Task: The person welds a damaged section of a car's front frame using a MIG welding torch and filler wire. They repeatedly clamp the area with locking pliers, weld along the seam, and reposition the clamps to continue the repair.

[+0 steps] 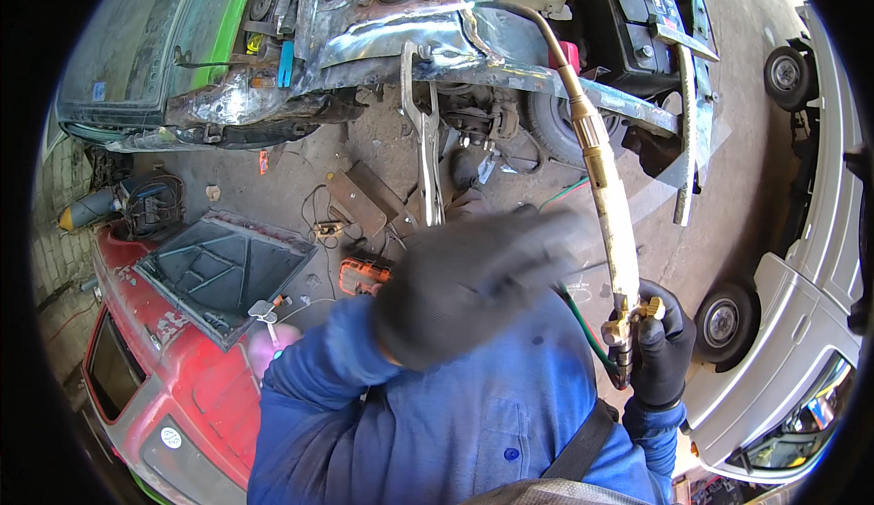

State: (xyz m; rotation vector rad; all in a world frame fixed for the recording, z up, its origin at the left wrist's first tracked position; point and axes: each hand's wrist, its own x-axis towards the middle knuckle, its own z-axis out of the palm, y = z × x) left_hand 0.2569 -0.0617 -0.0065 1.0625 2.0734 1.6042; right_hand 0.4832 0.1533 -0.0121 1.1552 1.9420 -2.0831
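My right hand (663,346), in a black glove, grips the lower end of a gas welding torch (612,218), with fingers around its brass valve knob (653,308). The torch stands upright before me, its bent copper-coloured neck (555,45) reaching toward the scraped metal panel of a car's front end (391,45). My left hand (473,282), also gloved in black, is raised before my chest, left of the torch. Motion smears its fingers, and I cannot tell whether it holds anything. Locking clamp pliers (419,132) hang from the panel's edge.
A car battery (628,27) sits in the engine bay at far right. Metal pieces (364,197) and an orange-black case (364,276) lie on the floor. At left, a dark panel (228,268) rests against a red vehicle (196,368); a white van (792,323) stands at right.
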